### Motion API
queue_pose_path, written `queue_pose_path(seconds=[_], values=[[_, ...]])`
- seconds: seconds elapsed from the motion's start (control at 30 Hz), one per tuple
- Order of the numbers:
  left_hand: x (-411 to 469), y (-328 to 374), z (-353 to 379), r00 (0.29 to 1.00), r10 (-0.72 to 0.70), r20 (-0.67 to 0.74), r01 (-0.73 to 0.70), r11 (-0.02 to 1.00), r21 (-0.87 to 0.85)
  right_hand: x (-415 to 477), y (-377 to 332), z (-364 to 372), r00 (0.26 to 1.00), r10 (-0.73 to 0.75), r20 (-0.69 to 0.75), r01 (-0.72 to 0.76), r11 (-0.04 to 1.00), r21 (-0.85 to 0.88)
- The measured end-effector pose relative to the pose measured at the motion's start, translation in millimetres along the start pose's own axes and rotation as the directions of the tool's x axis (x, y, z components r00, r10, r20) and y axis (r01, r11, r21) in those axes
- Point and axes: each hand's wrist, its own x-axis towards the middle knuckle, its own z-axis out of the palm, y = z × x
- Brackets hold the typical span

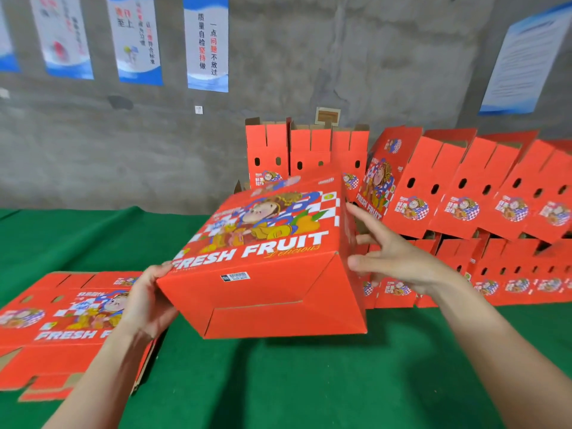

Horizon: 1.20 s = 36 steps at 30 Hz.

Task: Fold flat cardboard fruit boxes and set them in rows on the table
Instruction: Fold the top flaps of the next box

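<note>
A folded red fruit box [266,261] printed "FRESH FRUIT" hangs tilted above the green table [278,382], its closed bottom turned toward me. My left hand [145,301] grips the box's lower left corner, thumb on the printed face. My right hand [393,258] is at the box's right side with fingers spread and straight, close to or touching the side panel. A stack of flat unfolded boxes [62,323] lies on the table at the left, partly under my left forearm.
Folded red boxes [483,193] stand in leaning rows at the right, stacked two levels high, and three more upright boxes [306,150] stand against the grey concrete wall. Posters [205,41] hang on that wall.
</note>
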Motion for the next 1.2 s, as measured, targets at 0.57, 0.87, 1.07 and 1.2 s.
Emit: queue_pose_path(seconds=[0.57, 0.87, 1.07, 1.2], values=[[23.4, -34.1, 131.1, 0.997, -0.017, 0.072, 0.007, 0.99, 0.142, 29.1, -28.0, 19.5, 0.76, -0.441, -0.477, 0.168, 0.843, -0.511], [48.4, -69.1, 196.3, 0.952, 0.076, 0.298, -0.244, 0.775, 0.583, 94.7, 8.1, -8.7, 0.752, -0.4, -0.524, -0.014, 0.785, -0.62], [101.3, -77.2, 220.7, 0.919, 0.044, 0.392, -0.341, 0.589, 0.733, 146.3, 37.1, -65.0, 0.733, -0.356, -0.579, -0.158, 0.739, -0.655], [142.6, -90.0, 218.7, 0.94, 0.079, 0.332, -0.32, 0.547, 0.774, 181.6, 59.6, -106.7, 0.741, -0.248, -0.624, -0.255, 0.755, -0.604]])
